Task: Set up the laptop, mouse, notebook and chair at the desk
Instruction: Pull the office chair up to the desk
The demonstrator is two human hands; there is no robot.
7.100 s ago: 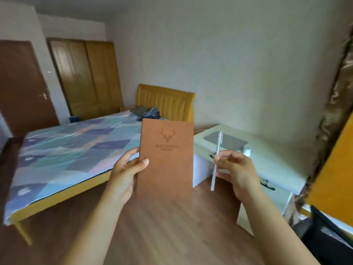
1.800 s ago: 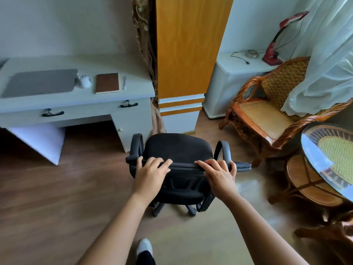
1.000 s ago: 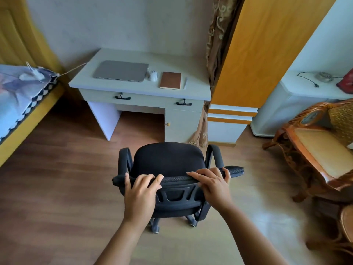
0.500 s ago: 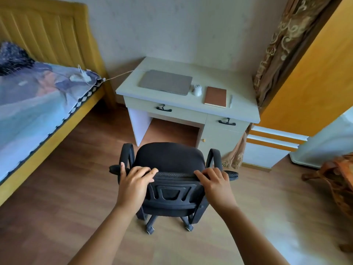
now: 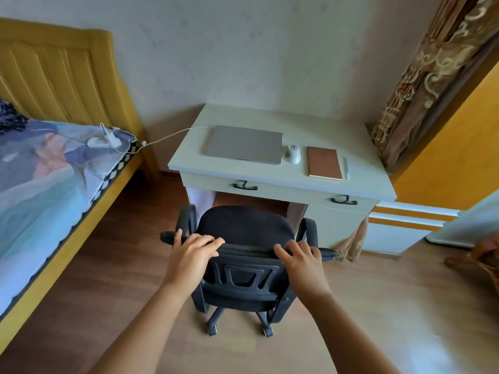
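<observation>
Chair (image 5: pixel 244 233) now nearer desk (image 5: pixel 378 184) than half second ago; seat front at kneehole. We clamp left hand (image 5: pixel 189 255) and right hand (image 5: pixel 302 261) on backrest top. Beyond grip, on desktop: closed laptop (image 5: pixel 243 144), mouse (image 5: pixel 293 154), notebook (image 5: pixel 324 163), pen (image 5: pixel 346 168) just right.

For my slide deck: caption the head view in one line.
Both hands, left and right, grip the chair back before the desk holding laptop, mouse and notebook.
</observation>
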